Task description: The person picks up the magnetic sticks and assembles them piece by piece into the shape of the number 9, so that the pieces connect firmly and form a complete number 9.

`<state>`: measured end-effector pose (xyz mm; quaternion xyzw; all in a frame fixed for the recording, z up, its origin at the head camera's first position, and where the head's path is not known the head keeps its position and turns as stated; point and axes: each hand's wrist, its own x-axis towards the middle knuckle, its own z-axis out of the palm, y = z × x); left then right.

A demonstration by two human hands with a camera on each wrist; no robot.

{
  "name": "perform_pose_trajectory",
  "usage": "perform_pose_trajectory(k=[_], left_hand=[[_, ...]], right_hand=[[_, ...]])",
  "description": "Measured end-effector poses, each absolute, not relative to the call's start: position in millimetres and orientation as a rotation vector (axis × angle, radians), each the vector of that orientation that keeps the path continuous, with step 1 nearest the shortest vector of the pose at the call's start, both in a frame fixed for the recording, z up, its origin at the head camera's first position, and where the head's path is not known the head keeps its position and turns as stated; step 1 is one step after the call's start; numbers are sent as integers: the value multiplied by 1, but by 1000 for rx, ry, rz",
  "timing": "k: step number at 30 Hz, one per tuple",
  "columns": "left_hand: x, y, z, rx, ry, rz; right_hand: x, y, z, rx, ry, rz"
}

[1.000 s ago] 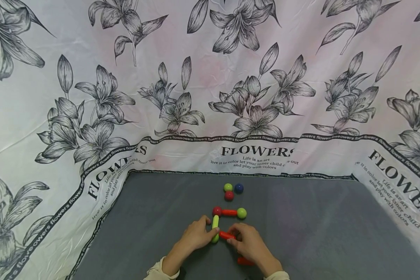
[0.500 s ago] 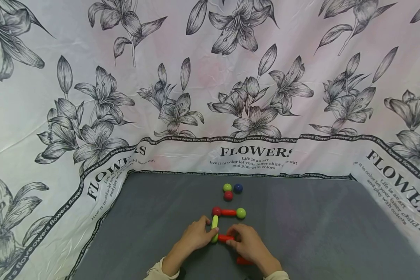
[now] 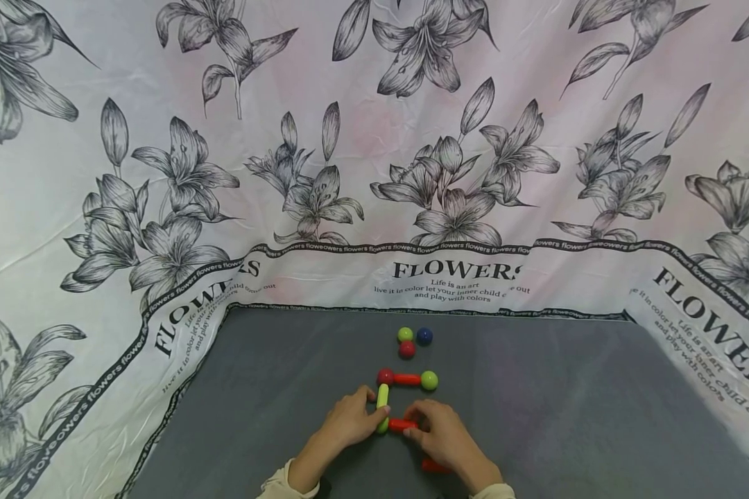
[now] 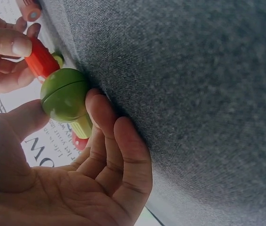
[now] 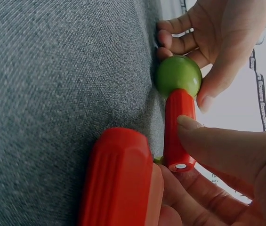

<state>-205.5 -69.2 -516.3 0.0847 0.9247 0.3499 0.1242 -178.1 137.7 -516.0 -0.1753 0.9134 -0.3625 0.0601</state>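
Observation:
My left hand (image 3: 351, 417) holds a green ball (image 4: 66, 94) between thumb and fingers, low over the grey cloth. The fingers of my right hand (image 3: 440, 433) pinch a red ribbed rod (image 5: 174, 110) with a small silvery disc in its near end. The rod's far end meets the green ball. From that ball a yellow-green rod (image 3: 383, 397) runs away from me to a red ball (image 3: 385, 376). Another red rod (image 3: 407, 379) leads right from there to a second green ball (image 3: 429, 380). Together they form an open-sided square.
Behind the pieces, a loose green ball (image 3: 405, 335), blue ball (image 3: 424, 336) and red ball (image 3: 406, 349) sit clustered. A spare red rod (image 3: 435, 466) lies by my right wrist. Flower-printed cloth (image 3: 462, 284) borders the grey surface (image 3: 568, 395) at the back and sides.
The red rod in my right hand has swung from a slant to nearly level, and its end has come against the green ball. My left hand has stayed in place.

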Motion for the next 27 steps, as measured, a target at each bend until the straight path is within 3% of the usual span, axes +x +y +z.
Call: perform_pose_trajectory(k=[27], left_hand=[[-204,-67,-519,245,2678,1025]], right_hand=[[-180,144,-523,-496,2665,-1206]])
